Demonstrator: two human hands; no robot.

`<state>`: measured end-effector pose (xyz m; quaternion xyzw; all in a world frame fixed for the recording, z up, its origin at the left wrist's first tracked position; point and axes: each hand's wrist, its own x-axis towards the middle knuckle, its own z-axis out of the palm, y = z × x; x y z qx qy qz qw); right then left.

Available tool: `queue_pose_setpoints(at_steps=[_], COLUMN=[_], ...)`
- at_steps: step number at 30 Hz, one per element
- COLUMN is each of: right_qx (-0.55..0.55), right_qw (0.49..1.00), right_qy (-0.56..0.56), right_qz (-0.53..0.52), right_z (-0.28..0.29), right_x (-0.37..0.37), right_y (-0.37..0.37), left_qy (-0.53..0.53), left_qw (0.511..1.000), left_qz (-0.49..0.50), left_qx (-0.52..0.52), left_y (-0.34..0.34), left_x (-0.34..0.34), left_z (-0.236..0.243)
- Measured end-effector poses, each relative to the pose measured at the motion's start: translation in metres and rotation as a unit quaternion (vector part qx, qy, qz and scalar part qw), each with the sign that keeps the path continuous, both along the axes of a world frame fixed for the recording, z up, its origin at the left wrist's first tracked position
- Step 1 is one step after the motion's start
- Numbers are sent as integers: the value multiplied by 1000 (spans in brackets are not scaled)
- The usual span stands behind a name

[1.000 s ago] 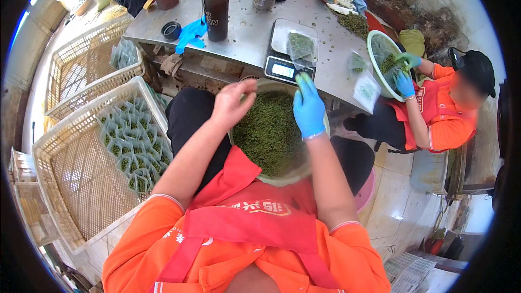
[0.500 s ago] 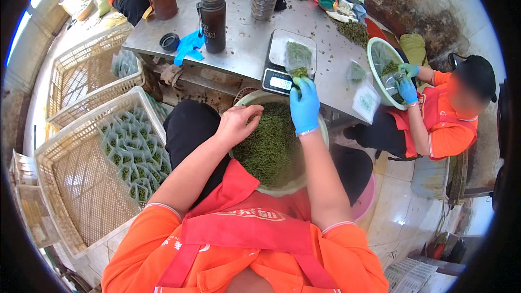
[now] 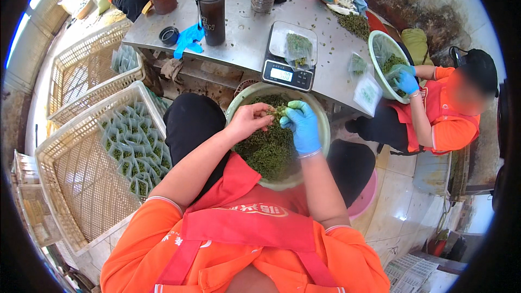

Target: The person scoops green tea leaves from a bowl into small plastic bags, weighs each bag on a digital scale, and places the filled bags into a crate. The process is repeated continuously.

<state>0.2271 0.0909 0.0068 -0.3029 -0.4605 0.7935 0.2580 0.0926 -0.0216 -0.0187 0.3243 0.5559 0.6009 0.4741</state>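
- Pinching a small green sprig (image 3: 279,113) in the bare left hand (image 3: 251,123), above the pale basin (image 3: 255,91), probably so that loose bits drop back inside.
- Curling the blue-gloved right hand (image 3: 303,126) near the sprig's other side; cannot tell whether clasping it or only touching.
- Nesting the basin, heaped with green peppercorn-like berries (image 3: 268,154), between dark-trousered knees (image 3: 192,130), seemingly for steadiness and short reach.
- Having the digital scale (image 3: 287,76) just beyond the basin, display toward the knees, apparently for easy reading; bearing a filled clear bag (image 3: 298,49) on its pan.
- Having the mesh crate (image 3: 68,184) left of the basin, with small bags (image 3: 133,149) upright and crowded, likely for mutual support.
- Standing the dark tumbler (image 3: 212,19) farther beyond the basin, leftward, perhaps to spare elbow room.
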Motion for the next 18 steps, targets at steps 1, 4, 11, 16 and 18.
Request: queue_pose_setpoints(at_steps=[1,4,11,16,18], right_qx=[-38,-120,-66,74,113], right_qw=[999,988,993,991,982], right_qy=[13,57,87,82,75], right_qz=[-21,-78,-39,-82,-131], right_z=[-2,-7,6,16,14], right_x=[0,3,9,-31,-51], right_y=[0,4,14,37,51], left_qy=[14,49,5,18,31], left_qw=[1000,999,998,999,998], left_qz=[-3,-11,59,49,46], left_qx=[-3,-22,1,-2,-17], left_y=[-1,-6,-11,-10,-10], left_x=[0,-1,-8,-7,-7], left_z=[0,0,7,7,7])
